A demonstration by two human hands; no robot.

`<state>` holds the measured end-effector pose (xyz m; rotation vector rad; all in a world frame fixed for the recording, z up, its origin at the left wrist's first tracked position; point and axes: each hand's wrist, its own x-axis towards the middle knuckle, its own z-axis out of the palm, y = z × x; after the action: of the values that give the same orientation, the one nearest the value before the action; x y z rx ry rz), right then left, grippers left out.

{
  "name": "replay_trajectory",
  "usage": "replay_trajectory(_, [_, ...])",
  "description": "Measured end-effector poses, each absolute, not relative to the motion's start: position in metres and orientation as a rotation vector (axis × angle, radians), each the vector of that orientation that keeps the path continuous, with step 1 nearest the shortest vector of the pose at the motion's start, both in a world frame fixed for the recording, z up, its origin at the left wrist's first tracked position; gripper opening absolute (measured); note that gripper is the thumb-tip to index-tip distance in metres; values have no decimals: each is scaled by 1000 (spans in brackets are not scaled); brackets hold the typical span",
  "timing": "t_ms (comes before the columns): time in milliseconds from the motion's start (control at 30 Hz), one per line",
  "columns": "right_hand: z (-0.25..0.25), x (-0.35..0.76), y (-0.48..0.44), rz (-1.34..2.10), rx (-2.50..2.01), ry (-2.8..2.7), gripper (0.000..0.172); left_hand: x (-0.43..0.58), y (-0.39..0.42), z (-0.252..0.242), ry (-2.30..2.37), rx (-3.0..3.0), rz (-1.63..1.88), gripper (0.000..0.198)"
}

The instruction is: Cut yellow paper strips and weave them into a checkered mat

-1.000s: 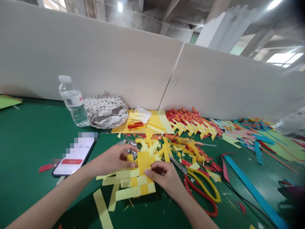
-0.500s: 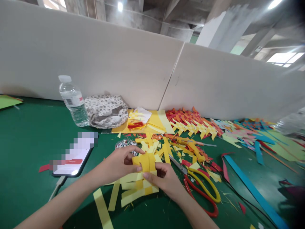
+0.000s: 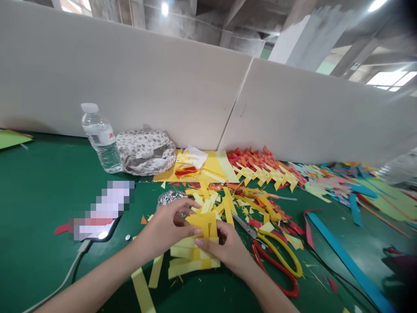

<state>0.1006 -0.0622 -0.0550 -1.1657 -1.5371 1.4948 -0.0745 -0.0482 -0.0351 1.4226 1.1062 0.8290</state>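
A half-woven mat of yellow paper strips point(image 3: 192, 256) rests on the green table point(image 3: 42, 187) in front of me. My left hand point(image 3: 166, 226) pinches the mat's upper darker-yellow strips from the left. My right hand point(image 3: 224, 245) grips the same strips from the right, fingers closed on them. Both hands meet over the top of the weave. Pale yellow strip ends stick out below and to the left of the hands.
Yellow and red scissors point(image 3: 276, 256) lie just right of my right hand. A phone point(image 3: 100, 213) with a cable sits to the left, a water bottle point(image 3: 100, 139) and a patterned cloth point(image 3: 145, 152) behind. Woven paper pieces point(image 3: 263, 167) and loose strips cover the right side.
Both hands have closed in together over the top of the weave, and the upper yellow strips are folded and bunched between them. The mat has shifted slightly toward me.
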Motion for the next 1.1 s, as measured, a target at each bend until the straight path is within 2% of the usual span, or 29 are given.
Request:
replay_trajectory(67, [-54,101,-62,1461,-1171,-1566,31,-73,-49,-37,1090,1423,836,36])
replay_trajectory(167, [-55,101,-61,1373,-1195,-1669,23,-72,-50,-40,1054,1454,863,34])
replay_trajectory(267, [-55,102,-60,1314,-1216,-1653,23,-73,-48,-41,1048,1529,883,37])
replay_trajectory(333, [-54,102,-59,1336,-1213,-1558,27,-75,-45,-42,1037,1575,815,36])
replay_trajectory(433, [-51,102,-59,1361,-1212,-1416,32,-76,-43,-43,1112,1665,728,23])
replay_trajectory(633, [-48,102,-60,1458,-1199,-1319,29,-77,-42,-41,1170,1717,700,18])
replay_trajectory(767, [-48,103,-60,1352,-1203,-1368,21,-78,-42,-40,1173,1772,651,20])
replay_trajectory(1100, [-53,109,-57,1081,-1380,-1516,24,-86,-40,-35,1105,1831,576,19])
